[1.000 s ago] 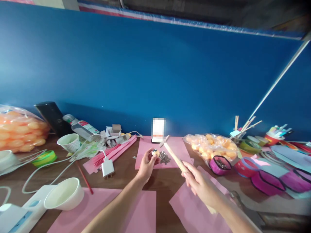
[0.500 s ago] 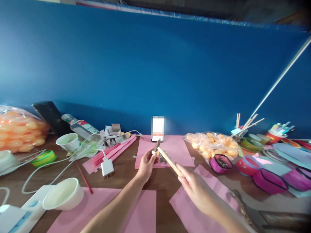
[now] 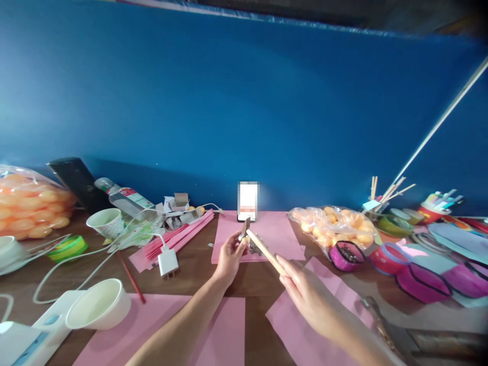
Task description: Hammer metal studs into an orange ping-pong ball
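My left hand (image 3: 230,257) pinches a small orange ball with a dark metal piece on it, held just above a pink sheet (image 3: 274,231). My right hand (image 3: 307,295) grips the wooden handle of a small hammer (image 3: 263,249). The hammer's metal head (image 3: 246,226) rests right at the ball in my left fingers. A little pile of small dark metal pieces (image 3: 256,248) lies on the pink sheet beside my left hand.
A phone (image 3: 248,201) stands against the blue wall. Bags of orange balls (image 3: 337,229) (image 3: 26,206), paper cups (image 3: 99,305) (image 3: 105,222), a white charger (image 3: 168,262), pink strips (image 3: 179,235), a bottle (image 3: 124,197) and coloured rings (image 3: 423,284) crowd the wooden table.
My right hand has swung the hammer leftward, bringing its head from beside the phone down onto the ball in my left hand. The left hand has stayed almost still.
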The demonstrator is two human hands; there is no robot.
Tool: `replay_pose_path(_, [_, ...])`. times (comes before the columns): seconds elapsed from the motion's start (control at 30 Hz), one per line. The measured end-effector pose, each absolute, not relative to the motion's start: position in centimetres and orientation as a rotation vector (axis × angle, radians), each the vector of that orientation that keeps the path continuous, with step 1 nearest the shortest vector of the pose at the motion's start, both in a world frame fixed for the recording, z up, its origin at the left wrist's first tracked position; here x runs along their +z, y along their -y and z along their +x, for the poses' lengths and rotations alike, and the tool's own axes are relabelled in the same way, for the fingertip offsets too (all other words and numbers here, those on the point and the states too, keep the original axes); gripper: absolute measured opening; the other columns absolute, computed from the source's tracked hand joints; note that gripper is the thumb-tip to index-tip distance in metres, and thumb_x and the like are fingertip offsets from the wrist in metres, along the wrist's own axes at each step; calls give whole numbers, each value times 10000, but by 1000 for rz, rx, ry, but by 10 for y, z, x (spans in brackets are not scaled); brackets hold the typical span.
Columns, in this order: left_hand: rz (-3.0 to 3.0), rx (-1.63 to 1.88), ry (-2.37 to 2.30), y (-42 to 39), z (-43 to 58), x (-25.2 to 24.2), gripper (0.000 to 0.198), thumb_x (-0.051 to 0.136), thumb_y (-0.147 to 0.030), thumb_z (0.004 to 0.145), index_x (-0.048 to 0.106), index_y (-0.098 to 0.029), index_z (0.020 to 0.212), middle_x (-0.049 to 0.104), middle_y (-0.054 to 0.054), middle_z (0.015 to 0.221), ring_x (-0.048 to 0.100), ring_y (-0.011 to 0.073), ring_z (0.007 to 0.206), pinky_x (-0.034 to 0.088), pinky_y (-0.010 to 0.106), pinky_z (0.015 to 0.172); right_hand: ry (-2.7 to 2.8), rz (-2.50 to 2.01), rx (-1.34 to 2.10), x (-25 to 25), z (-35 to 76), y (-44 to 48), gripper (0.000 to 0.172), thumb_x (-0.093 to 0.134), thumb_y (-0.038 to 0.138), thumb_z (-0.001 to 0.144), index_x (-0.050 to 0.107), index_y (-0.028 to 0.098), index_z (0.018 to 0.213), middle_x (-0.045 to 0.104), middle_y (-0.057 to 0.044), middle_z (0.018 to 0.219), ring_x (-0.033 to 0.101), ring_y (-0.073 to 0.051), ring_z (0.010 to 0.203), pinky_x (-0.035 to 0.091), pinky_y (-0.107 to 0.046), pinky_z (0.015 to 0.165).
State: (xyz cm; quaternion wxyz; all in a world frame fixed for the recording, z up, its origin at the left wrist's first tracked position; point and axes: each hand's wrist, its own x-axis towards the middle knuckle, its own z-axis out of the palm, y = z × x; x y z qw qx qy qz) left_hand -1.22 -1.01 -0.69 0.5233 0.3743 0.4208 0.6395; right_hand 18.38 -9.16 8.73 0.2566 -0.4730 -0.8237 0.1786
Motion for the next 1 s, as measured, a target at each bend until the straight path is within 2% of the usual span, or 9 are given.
replay_pose_path(0.3, [820,1549,-943,9,-12,-8,528,657,-350,691,532,-149,1162,597,15,766,565,100,668,473,268,700,2095,-1355,662,80,184,91,367,349,250,909,437,256,1266,610,-58,1122,592,-179,996,492,-276,826])
replay_pose_path(0.5, [810,1545,-924,8,-13,-9,515,647,-352,702,537,-152,1163,599,26,787,561,100,670,471,261,686,2052,-1430,771,82,185,92,387,325,320,916,421,242,1283,650,-52,910,626,-169,795,514,-273,691])
replay_pose_path(0.63, [801,1537,-938,9,-13,-10,519,644,-368,699,541,-157,1162,605,31,801,567,105,672,475,270,695,2034,-1428,781,85,182,92,376,323,323,915,448,240,1259,638,-34,803,614,-160,716,505,-265,658])
replay_pose_path(0.87, [863,1525,-948,9,-12,-10,512,626,-361,718,528,-157,1177,592,22,782,567,112,684,481,281,712,2079,-1391,738,88,177,93,367,322,302,915,439,264,1261,631,-56,967,609,-173,843,493,-283,752])
replay_pose_path(1.0, [852,1527,-949,8,-12,-9,514,634,-353,711,529,-164,1177,600,29,815,571,115,701,480,285,728,2074,-1390,709,87,177,92,371,329,310,912,441,254,1261,624,-64,985,603,-177,843,494,-279,736])
